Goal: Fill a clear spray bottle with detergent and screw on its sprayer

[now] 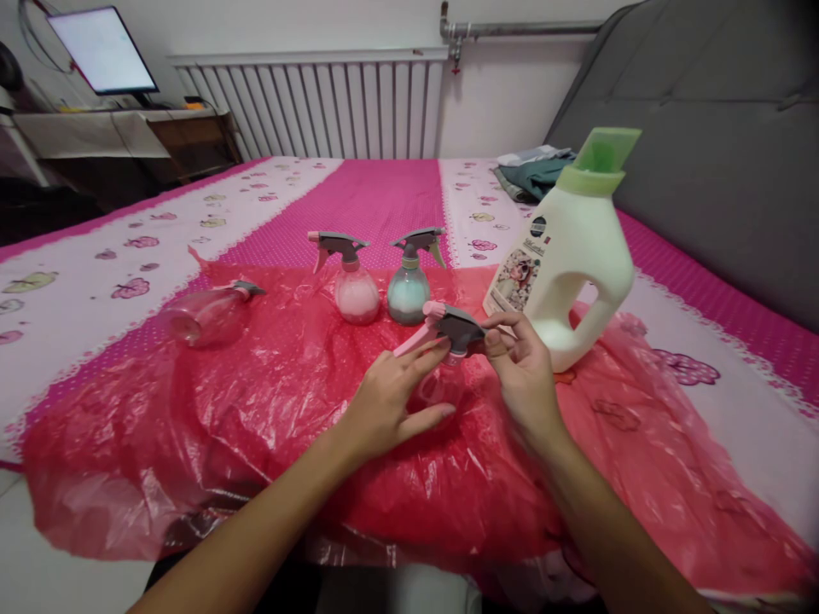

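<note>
A clear pink spray bottle (441,385) with a grey-and-pink spray head (461,328) stands on the red plastic sheet in front of me. My left hand (387,399) closes around the bottle, its fingers at the neck and trigger and its thumb along the near side. Thumb and fingertips of my right hand (525,371) pinch the rear end of the spray head. Just behind are a round spray bottle with pink-white contents (357,297) and another with pale teal contents (408,295), both upright. Right of them stands a large white detergent jug (579,256) with a green cap.
Crinkled red plastic sheeting (256,426) covers the near part of the pink patterned bed (384,192). Another pink spray bottle (208,315) lies on its side at left. Folded clothes (534,175) rest at the back right, beside a grey headboard (717,111).
</note>
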Demonstrator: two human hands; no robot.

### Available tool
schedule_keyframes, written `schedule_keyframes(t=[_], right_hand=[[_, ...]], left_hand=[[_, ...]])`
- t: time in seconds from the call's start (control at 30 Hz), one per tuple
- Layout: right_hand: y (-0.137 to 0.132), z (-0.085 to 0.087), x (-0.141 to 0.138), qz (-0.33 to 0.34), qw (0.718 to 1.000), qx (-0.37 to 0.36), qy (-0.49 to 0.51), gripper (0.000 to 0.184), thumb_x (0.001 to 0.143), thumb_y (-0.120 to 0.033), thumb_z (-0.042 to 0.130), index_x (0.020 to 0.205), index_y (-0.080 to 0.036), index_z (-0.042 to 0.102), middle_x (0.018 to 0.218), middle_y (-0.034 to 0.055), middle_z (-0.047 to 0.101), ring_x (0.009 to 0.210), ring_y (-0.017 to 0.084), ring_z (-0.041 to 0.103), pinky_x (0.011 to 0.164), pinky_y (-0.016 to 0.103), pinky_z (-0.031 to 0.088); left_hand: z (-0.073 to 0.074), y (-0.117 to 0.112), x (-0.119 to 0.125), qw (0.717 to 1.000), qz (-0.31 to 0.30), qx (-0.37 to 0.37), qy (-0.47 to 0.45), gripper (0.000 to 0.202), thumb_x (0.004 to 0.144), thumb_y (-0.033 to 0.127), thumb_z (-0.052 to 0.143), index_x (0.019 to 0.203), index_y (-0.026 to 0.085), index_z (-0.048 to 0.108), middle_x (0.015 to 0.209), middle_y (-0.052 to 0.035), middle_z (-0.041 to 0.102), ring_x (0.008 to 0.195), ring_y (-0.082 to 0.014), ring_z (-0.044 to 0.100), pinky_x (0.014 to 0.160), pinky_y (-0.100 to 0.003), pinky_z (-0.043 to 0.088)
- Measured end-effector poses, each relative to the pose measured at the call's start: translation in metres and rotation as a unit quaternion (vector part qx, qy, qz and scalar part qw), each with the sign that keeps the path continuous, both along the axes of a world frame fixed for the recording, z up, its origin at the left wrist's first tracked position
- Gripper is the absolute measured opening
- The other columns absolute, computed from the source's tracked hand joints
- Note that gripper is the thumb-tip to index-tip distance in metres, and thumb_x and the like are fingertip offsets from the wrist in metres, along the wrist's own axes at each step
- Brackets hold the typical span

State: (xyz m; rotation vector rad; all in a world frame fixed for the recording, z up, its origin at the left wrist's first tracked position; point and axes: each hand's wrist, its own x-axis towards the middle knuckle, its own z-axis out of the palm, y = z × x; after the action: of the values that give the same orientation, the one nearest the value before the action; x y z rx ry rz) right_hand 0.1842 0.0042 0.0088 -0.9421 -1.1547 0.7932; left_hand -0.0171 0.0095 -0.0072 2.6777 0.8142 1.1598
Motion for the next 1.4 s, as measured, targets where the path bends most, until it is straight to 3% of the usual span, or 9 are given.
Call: schedule_keyframes(t=[0.2,0.5,0.63,0.73,0.87,1.0,1.1,1.3,1.4], right_hand=[[0.001,-0.001,0.002,0.003,1.0,0.004,-0.001,0.04,0.088,-0.061,0.075,0.091,-0.024,0.062,0.071,-0.0006,0.071,0.063,0.018,0.069,0.067,0.033,0.058],[0.002,0.001,0.0,0.025,1.0,0.002,-0.011,0.043,0.089,-0.065,0.072,0.098,-0.024,0.07,0.083,0.0022,0.075,0.072,0.019,0.072,0.072,0.036,0.061],[0.002,0.001,0.0,0.028,1.0,0.002,-0.012,0.042,0.088,-0.065,0.073,0.096,-0.024,0.071,0.082,0.0018,0.076,0.073,0.019,0.072,0.072,0.037,0.061],[0.003,0.0,0.0,0.026,1.0,-0.001,-0.012,0.044,0.087,-0.067,0.073,0.095,-0.024,0.071,0.081,0.002,0.075,0.072,0.02,0.072,0.072,0.037,0.061],[0.005,-0.001,0.002,0.026,1.0,-0.009,-0.008,0.044,0.088,-0.067,0.072,0.096,-0.024,0.07,0.08,0.0016,0.075,0.068,0.019,0.069,0.072,0.037,0.06],[0.004,0.0,0.002,0.032,0.999,-0.013,-0.004,0.042,0.089,-0.064,0.072,0.098,-0.023,0.069,0.08,0.0013,0.073,0.069,0.018,0.068,0.072,0.035,0.059],[0.002,0.002,0.002,0.035,0.999,-0.011,-0.003,0.039,0.091,-0.062,0.07,0.1,-0.024,0.069,0.084,0.0014,0.073,0.073,0.017,0.068,0.073,0.035,0.059],[-0.001,0.006,0.0,0.028,0.999,-0.021,-0.021,0.03,0.096,-0.054,0.065,0.103,-0.025,0.07,0.088,0.0017,0.071,0.079,0.018,0.068,0.072,0.033,0.059],[-0.006,0.007,-0.005,-0.017,0.999,-0.014,-0.032,0.025,0.098,-0.049,0.062,0.108,-0.027,0.066,0.097,0.0022,0.072,0.084,0.018,0.068,0.073,0.032,0.058]], left_hand=[[0.003,-0.001,-0.001,1.0,0.002,-0.008,0.017,0.067,0.101,0.055,0.059,0.157,0.025,0.035,0.148,-0.0174,0.064,0.135,-0.0334,0.065,0.099,-0.049,0.059],[0.001,0.002,-0.005,0.998,0.007,-0.038,0.054,0.083,0.098,0.055,0.064,0.164,0.021,0.026,0.152,-0.0226,0.058,0.145,-0.0395,0.056,0.111,-0.058,0.054],[-0.004,0.003,-0.004,0.997,0.01,-0.07,-0.01,0.09,0.093,0.058,0.069,0.164,0.022,0.028,0.149,-0.0237,0.059,0.133,-0.0373,0.066,0.106,-0.056,0.057],[-0.006,0.002,-0.004,0.995,0.026,-0.089,-0.024,0.091,0.09,0.059,0.072,0.164,0.024,0.031,0.159,-0.0251,0.05,0.129,-0.0381,0.067,0.103,-0.057,0.059],[-0.008,0.0,-0.002,0.993,0.041,-0.106,-0.006,0.099,0.09,0.062,0.071,0.168,0.026,0.02,0.159,-0.0262,0.049,0.11,-0.0346,0.073,0.092,-0.056,0.061],[-0.006,-0.001,-0.001,0.997,0.035,-0.069,0.004,0.103,0.095,0.061,0.065,0.17,0.027,0.004,0.142,-0.0201,0.063,0.1,-0.0304,0.072,0.086,-0.05,0.061],[-0.001,-0.002,0.001,1.0,0.01,-0.025,0.01,0.095,0.099,0.058,0.062,0.17,0.03,0.006,0.126,-0.0124,0.071,0.1,-0.0284,0.072,0.087,-0.044,0.058],[0.008,-0.003,0.004,0.998,-0.012,0.022,0.058,0.081,0.104,0.05,0.055,0.169,0.032,0.012,0.144,-0.0142,0.064,0.113,-0.0279,0.07,0.087,-0.04,0.054],[0.008,-0.004,0.005,0.998,-0.002,0.017,0.063,0.075,0.105,0.05,0.052,0.168,0.031,0.017,0.143,-0.0144,0.065,0.113,-0.0281,0.07,0.084,-0.039,0.053]])
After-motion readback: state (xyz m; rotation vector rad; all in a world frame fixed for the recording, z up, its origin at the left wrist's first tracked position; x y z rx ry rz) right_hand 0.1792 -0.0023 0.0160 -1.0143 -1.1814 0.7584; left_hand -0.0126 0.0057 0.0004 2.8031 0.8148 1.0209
